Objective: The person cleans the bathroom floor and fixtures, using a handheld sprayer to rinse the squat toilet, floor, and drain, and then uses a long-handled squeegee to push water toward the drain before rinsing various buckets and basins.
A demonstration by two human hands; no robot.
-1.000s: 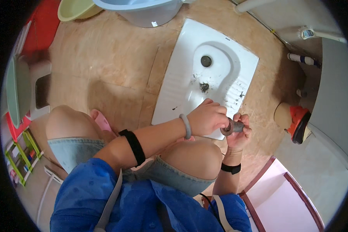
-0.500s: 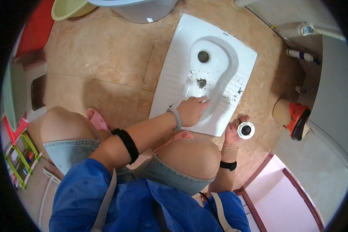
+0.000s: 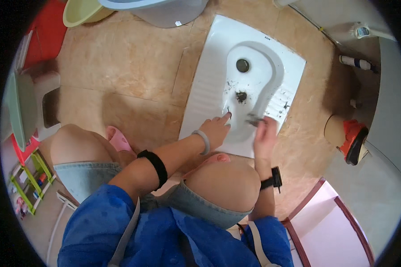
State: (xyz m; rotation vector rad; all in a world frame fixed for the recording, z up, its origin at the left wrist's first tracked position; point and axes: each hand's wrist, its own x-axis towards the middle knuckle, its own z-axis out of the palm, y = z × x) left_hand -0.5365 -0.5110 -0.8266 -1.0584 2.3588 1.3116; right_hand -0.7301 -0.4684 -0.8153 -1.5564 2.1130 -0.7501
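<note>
Touching white squat pan (image 3: 209,84), dark specks inside: L hand (image 3: 216,129) open; R hand (image 3: 265,133) gripping dark clump (image 3: 254,119).

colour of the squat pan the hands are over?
White, with dark specks of dirt in the bowl. The squat pan shows best in the head view, the only one.

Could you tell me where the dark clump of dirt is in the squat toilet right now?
In the head view, the clump lies inside the toilet bowl, below the drain hole and just above the left hand.
</note>
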